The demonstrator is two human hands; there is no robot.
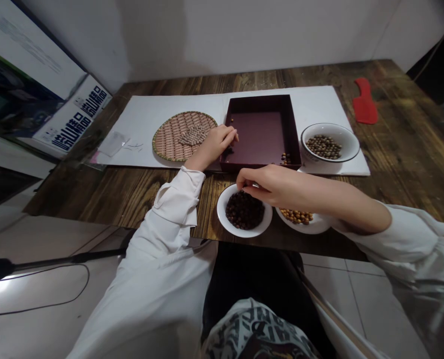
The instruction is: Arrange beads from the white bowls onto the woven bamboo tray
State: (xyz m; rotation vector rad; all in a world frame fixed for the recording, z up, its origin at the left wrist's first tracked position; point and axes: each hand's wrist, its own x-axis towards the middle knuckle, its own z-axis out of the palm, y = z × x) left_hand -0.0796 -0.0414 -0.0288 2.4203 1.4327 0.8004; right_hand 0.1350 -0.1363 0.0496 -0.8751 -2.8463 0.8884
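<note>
My left hand (219,142) rests over the left wall of a dark maroon box (261,132), its fingers bent together; what they hold, if anything, is hidden. A few dark beads lie by it, and a few yellow and dark beads (285,158) sit in the box's front right corner. My right hand (261,182) is over the rim of a white bowl of dark brown beads (244,210), thumb and fingers pinched; nothing can be made out between them. Partly under my right forearm is a white dish of yellow-brown beads (296,216).
A round woven tray (169,134) with pale beads lies left of the box. To the right stand a white bowl of olive-brown beads (323,146) and a red scraper (365,107). A clear plastic bag (113,143) lies on the white board (132,117). Printed cartons (72,119) stand at far left.
</note>
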